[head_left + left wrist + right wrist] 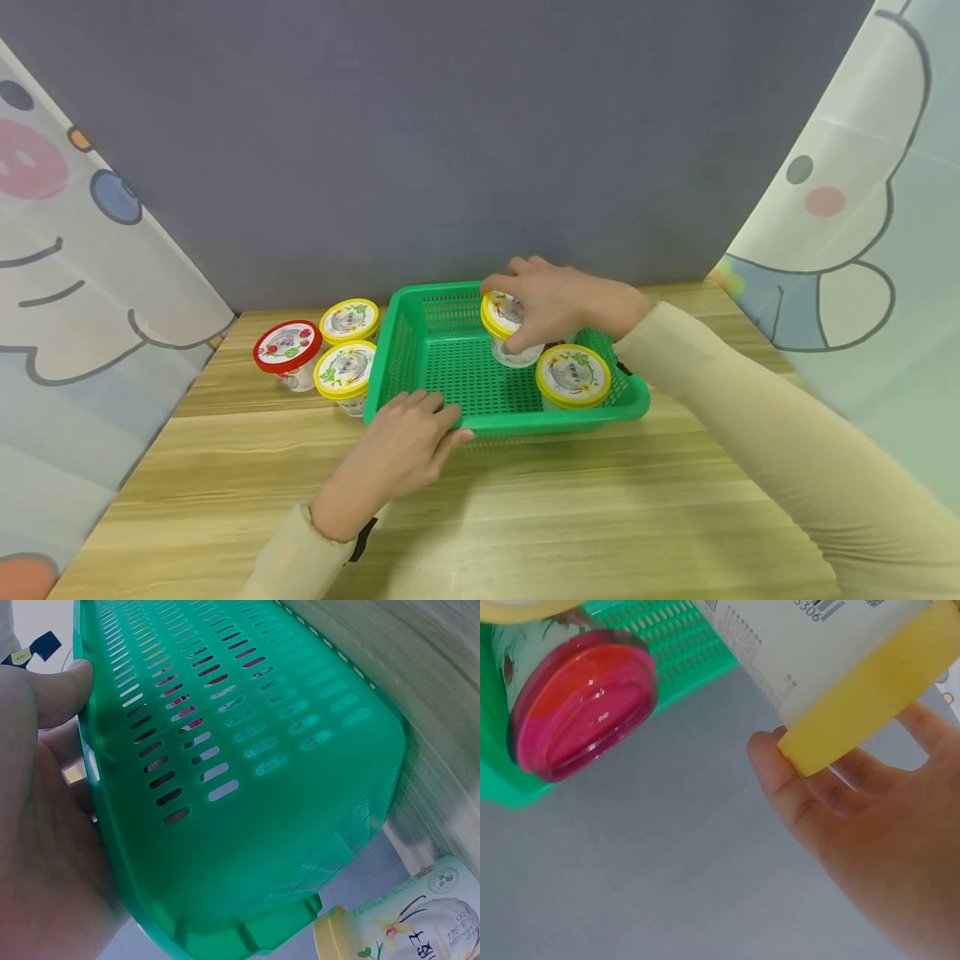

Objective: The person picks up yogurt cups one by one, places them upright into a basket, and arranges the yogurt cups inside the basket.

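My right hand (pixel 558 302) grips a yellow-lidded tub (pixel 501 329) by its lid, over the green plastic basket (pixel 442 423). In the right wrist view, fingers curl round the yellow lid (pixel 870 694) and the tub's white printed side shows. My left hand (pixel 405 437) holds the basket's near rim, thumb outside and fingers over the edge. Inside the basket, another yellow-lidded tub (pixel 573 377) stands at the near right corner. A tub with a red lid (pixel 589 712) also sits in there, mostly hidden by my right hand in the head view.
Left of the basket stand a red-lidded tub (pixel 288 348) and two yellow-lidded tubs, one behind (pixel 349 321) and one in front (pixel 345 371), close against the basket's side. The wooden table (pixel 525 517) ends at a grey wall (pixel 480 150). Cartoon-printed sheets (pixel 832 208) hang on both sides.
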The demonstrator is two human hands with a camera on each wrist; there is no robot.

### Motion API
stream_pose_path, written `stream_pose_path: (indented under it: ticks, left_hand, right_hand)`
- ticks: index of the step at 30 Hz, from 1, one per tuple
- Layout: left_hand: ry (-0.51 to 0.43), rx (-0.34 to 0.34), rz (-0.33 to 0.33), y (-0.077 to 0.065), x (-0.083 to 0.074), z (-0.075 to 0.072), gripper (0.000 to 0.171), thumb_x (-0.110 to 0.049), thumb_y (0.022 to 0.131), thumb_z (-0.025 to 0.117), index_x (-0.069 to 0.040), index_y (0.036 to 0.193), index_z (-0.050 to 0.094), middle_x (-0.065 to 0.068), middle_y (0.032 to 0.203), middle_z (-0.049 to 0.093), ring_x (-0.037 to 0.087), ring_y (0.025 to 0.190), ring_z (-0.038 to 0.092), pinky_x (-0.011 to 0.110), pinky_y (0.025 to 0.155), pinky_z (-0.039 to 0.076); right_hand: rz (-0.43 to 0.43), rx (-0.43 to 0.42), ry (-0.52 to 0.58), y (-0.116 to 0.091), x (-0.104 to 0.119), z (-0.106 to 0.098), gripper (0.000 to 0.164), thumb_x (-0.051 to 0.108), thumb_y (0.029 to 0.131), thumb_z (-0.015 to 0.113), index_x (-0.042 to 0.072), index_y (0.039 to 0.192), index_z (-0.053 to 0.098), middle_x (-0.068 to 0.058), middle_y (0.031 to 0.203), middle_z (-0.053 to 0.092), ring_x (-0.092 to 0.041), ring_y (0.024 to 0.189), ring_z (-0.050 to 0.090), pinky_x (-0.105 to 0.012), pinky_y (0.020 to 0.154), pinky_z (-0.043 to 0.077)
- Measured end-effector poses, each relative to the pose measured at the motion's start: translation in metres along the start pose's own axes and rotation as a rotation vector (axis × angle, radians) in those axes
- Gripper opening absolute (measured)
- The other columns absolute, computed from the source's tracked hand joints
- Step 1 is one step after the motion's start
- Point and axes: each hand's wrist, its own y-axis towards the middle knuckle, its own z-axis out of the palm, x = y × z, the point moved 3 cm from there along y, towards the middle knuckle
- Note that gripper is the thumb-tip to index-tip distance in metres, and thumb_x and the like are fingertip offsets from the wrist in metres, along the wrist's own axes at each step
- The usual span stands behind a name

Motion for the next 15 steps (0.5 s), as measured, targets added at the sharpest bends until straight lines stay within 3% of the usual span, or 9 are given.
stream_pose_path:
  ticks: [15]
  left_hand:
    - [0.014, 0.003, 0.003, 0.0, 0.0, 0.0, 0.029, -0.039, 0.098, 0.066, -0.017, 0.081, 0.058, -0.006, 0.069, 0.04, 0.015, 0.063, 0.04, 0.028, 0.058, 0.035]
  right_hand:
    - [-0.053, 0.007, 0.01, 0.007, 0.009, 0.025, 0.074, 0.049, 0.082, 0.072, 0.029, 0.149, 0.047, -0.004, 0.129, 0.05, -0.024, 0.111, 0.046, -0.038, 0.078, 0.05]
